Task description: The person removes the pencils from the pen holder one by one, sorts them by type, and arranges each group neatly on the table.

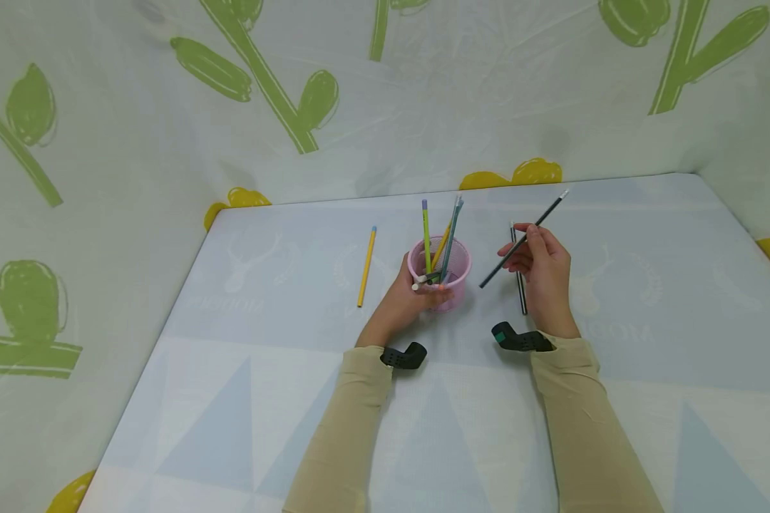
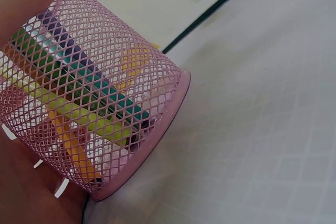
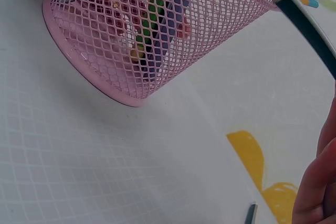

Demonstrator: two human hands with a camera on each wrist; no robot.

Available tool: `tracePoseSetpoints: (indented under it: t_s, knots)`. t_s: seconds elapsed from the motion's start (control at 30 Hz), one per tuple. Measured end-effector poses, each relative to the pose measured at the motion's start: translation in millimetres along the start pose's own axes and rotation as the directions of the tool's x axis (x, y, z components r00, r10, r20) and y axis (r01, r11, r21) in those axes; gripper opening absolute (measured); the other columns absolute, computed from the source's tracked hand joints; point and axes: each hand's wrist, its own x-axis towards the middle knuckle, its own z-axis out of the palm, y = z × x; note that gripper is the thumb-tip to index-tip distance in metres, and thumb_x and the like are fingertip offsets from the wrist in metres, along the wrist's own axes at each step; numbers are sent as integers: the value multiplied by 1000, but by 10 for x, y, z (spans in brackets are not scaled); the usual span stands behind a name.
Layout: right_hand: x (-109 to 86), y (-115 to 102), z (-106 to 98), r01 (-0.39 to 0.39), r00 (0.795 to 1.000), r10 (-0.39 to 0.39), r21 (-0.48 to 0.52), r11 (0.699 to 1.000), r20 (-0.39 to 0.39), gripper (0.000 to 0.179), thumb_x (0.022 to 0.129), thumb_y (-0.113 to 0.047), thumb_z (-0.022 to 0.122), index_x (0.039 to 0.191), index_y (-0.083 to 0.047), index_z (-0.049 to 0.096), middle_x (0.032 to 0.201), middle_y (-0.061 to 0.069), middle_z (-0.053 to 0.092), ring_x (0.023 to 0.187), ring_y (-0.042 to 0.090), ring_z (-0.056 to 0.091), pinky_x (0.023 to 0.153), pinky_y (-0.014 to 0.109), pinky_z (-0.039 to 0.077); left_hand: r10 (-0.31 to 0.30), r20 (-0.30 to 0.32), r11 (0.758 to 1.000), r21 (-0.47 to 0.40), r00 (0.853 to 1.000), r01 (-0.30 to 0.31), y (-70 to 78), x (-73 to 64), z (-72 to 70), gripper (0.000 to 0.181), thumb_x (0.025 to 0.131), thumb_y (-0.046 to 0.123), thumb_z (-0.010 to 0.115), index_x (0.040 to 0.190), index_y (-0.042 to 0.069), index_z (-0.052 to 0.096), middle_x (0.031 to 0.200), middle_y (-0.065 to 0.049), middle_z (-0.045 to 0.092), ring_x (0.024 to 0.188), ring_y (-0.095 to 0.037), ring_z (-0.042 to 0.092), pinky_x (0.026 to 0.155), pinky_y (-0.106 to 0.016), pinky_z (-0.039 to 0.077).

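Note:
My left hand (image 1: 413, 293) grips a pink mesh pencil cup (image 1: 457, 293) around its side, the thumb across the front. Inside the cup lean several pencils, among them a lime-green pencil (image 1: 426, 231) and a teal pencil (image 1: 451, 239); through the mesh their lower ends show near the base (image 2: 152, 156). To the right of the cup, my right hand (image 1: 544, 274) pinches a dark pencil (image 1: 495, 272) held at a slant, its lower end toward the cup. Beneath that hand a second dark pencil (image 1: 522, 296) lies on the table, partly covered by the fingers.
A yellow pencil (image 1: 366, 267) with a blue end lies on the table left of the cup. The pale patterned tabletop (image 1: 282, 285) runs back to a wall covering (image 1: 423, 128) printed with green plants. Each wrist wears a black camera mount (image 1: 406, 355).

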Motion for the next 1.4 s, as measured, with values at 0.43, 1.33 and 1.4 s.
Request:
tracePoseSetpoints:
  t_s: [0.43, 1.33, 1.4]
  knots:
    - [-9, 1, -50, -38, 999, 38, -8, 999, -24, 44, 90, -38, 47, 119, -5, 55, 74, 10, 55, 56, 18, 42, 49, 19, 40, 39, 7, 999, -13, 999, -39, -23, 20, -7, 92, 62, 45, 78, 131, 51, 17, 133, 14, 35, 123, -13, 31, 99, -51, 23]
    - [47, 24, -146, -206, 978, 205, -44, 978, -19, 34, 96, -20, 35, 125, -11, 51, 72, 3, 54, 58, 13, 39, 48, 19, 34, 108, -4, 994, -9, 994, -108, -53, 27, -10, 89, 63, 45, 77, 131, 47, 20, 129, 13, 39, 119, -12, 37, 99, -47, 25]
    - [52, 24, -148, -215, 976, 214, -51, 975, -34, 33, 96, -21, 37, 124, -12, 52, 72, 3, 54, 58, 12, 39, 48, 19, 33, 95, 0, 995, -5, 995, -95, -40, 17, -18, 89, 64, 43, 77, 132, 47, 20, 130, 13, 39, 119, -11, 37, 99, -46, 25]
